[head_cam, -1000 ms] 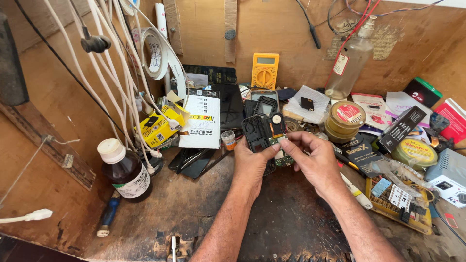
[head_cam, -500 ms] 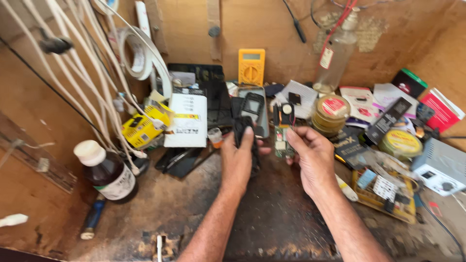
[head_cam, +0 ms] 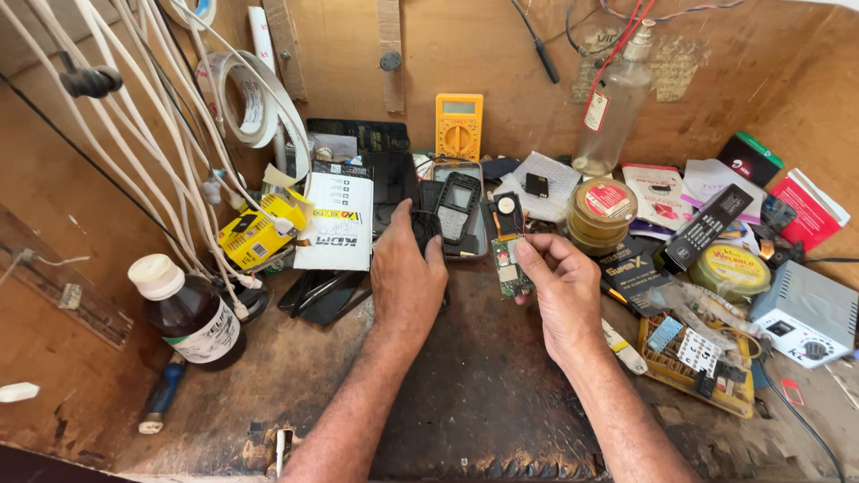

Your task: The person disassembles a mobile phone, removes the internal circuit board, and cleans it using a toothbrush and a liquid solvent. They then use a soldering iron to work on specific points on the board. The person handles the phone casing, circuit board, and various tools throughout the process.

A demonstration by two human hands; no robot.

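Down on the worn wooden bench (head_cam: 465, 394), seen from the head camera, the left hand (head_cam: 407, 273) lies palm-down with its fingers curled together over a black phone casing (head_cam: 425, 225), pressing it against the bench just in front of a second black phone shell (head_cam: 458, 207) with its keypad openings showing. The right hand (head_cam: 557, 291) is raised slightly beside it, thumb and forefinger pinched on a small green circuit board (head_cam: 510, 266), which stands upright between the two hands, close to the left thumb but apart from it. Behind the hands, a yellow multimeter (head_cam: 459, 125) leans on the back wall, and a clear glass bottle (head_cam: 619, 103) stands to its right. A round tin with a red label (head_cam: 603, 211) sits just beyond the right hand's fingers. On the left side a brown bottle with a white cap (head_cam: 183, 311) stands near the edge, with a yellow box (head_cam: 255, 234) and a white booklet (head_cam: 338, 222) behind it. White cables (head_cam: 134, 152) hang along the left wall beside a roll of white tape (head_cam: 246, 100). A grey box with a dial (head_cam: 803, 313) is at the far right.
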